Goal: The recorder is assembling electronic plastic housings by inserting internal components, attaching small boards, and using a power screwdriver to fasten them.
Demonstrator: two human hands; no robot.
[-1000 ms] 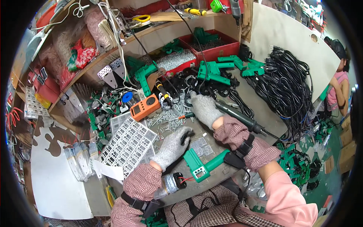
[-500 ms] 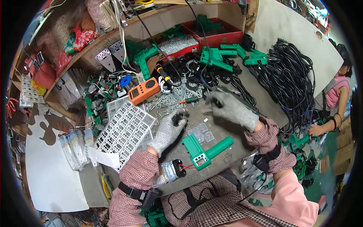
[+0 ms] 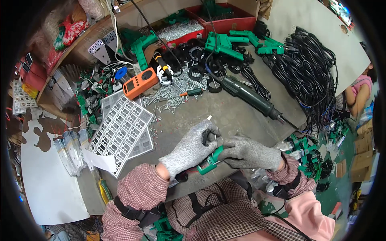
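Observation:
My left hand [image 3: 195,146], in a light grey knit glove, is closed over the near part of the bench. Its thumb and fingertips pinch together beside a thin pale sliver too small to name. My right hand [image 3: 249,152], in a darker grey glove, is closed around a green plastic tool housing [image 3: 209,164]. The housing's near end shows between the two hands, and its rod-like handle is hidden. A black round part [image 3: 182,177] shows below my left wrist, mostly covered by the sleeve.
A dark green electric screwdriver [image 3: 251,96] lies behind my right hand. Beyond are loose screws [image 3: 173,94], an orange meter [image 3: 140,83] and red bins [image 3: 229,22]. Label sheets [image 3: 120,134] lie left; black cables [image 3: 307,76] pile right. Another person [image 3: 358,94] is at far right.
Both hands have come together nearer to me. My right hand has left the screwdriver's area and taken hold of the green housing. The left has moved right, and the other person's arm has drawn back.

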